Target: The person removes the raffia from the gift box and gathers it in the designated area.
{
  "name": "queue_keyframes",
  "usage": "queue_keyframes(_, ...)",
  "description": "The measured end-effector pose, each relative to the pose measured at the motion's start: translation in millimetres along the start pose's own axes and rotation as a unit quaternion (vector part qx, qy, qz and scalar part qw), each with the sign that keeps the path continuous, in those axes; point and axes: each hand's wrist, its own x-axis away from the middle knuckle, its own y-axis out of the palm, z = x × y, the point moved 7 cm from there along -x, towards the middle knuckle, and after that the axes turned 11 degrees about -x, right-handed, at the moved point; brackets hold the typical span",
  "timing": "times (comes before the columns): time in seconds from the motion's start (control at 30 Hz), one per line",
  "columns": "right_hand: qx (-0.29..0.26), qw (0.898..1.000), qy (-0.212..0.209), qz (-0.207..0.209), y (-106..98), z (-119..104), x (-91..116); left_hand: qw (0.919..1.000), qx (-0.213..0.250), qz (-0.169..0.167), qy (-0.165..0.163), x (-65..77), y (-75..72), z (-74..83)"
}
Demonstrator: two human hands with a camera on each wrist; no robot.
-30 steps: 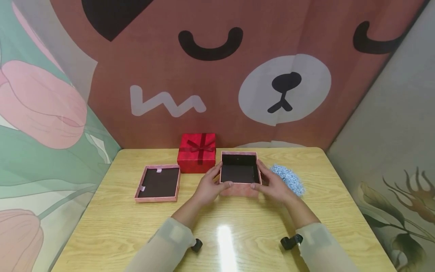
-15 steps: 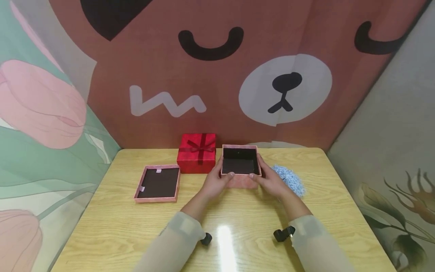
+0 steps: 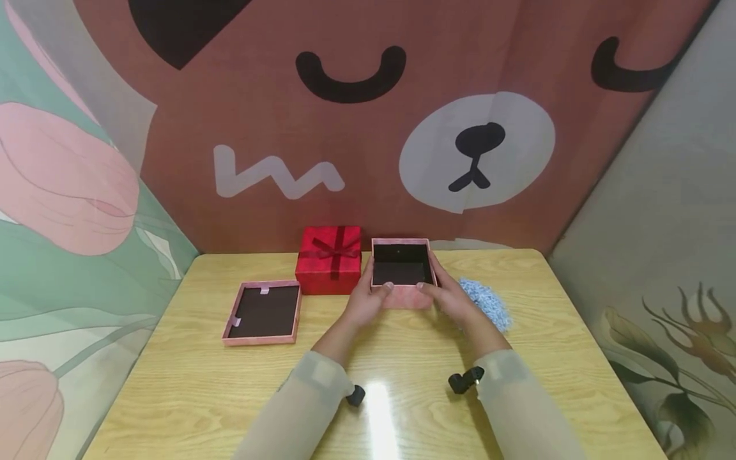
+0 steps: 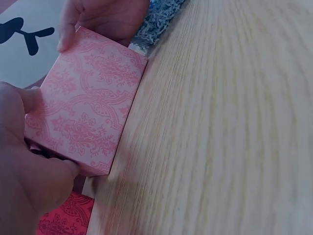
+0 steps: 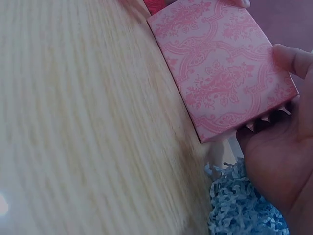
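Both hands grip a pink patterned box (image 3: pixel 407 297) near the far edge of the table. Its open top shows a black inside. My left hand (image 3: pixel 366 301) holds the left wall, the thumb at the front rim. On the opposite side my right hand (image 3: pixel 454 299) does the same, fingers along the right wall. In the left wrist view the front wall of the pink box (image 4: pixel 90 100) faces the camera, its lower edge at or close to the wood; I cannot tell whether it touches. Crinkled blue paper shreds (image 3: pixel 485 305) lie just right of the right hand.
A red gift box (image 3: pixel 313 281) with a dark bow stands left of the pink box, against the back wall. A pink lid (image 3: pixel 267 310) lies inside up on the left of the wooden table (image 3: pixel 190 396). Printed fabric walls (image 3: pixel 259 128) close off the back and sides.
Both hands have carried the pink box away from me, toward the back wall, to beside the red gift box. The lid and paper shreds stay where they were.
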Motion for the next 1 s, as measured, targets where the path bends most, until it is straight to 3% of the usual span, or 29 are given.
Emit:
queue_keyframes(0.2,-0.025,0.999,-0.019,0.013,-3,4,-14,1.0,0.008,0.003,-0.004,-7.6,1.1,0.1)
queue_keyframes(0.77,-0.028,0.999,-0.002,0.033,-7,12,-36,0.9999,-0.004,0.011,-0.011,-22.7,1.4,6.9)
queue_keyframes(1.0,-0.052,0.998,-0.016,0.029,-6,9,-44,0.9998,0.002,0.018,-0.012,-28.7,2.2,7.6)
